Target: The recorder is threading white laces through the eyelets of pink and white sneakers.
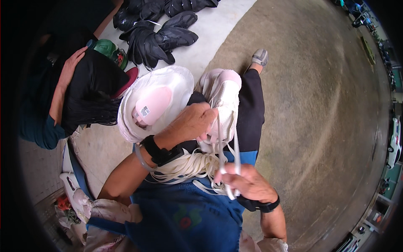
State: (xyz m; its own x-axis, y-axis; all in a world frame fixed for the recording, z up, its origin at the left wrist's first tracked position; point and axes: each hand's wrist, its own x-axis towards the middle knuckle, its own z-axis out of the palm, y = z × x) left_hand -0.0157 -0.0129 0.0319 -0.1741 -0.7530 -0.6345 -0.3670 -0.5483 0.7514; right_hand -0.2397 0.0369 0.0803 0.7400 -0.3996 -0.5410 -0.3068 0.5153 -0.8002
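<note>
A white shoe upper [224, 94] with pink lining rests on my lap, with white laces [220, 143] running from it toward me. My left hand [195, 122] is closed at its near left side, fingers bent; what they pinch is partly hidden. Lower right, my right hand [247, 182], slightly blurred, grips the laces, whose doubled ends hang below the fingers. Between my hands a bundle of loose off-white laces [184, 168] lies across the blue apron [168, 214]. Left of the upper are white shoe pieces [182, 80] with a pink, labelled inner panel [156, 104].
Several black shoe uppers [159, 38] lie in piles on a pale floor strip at the far side. Another person's arm [67, 75] rests over black material [94, 84] at left, near a green container [105, 48]. Brown concrete floor [310, 105] stretches to the right.
</note>
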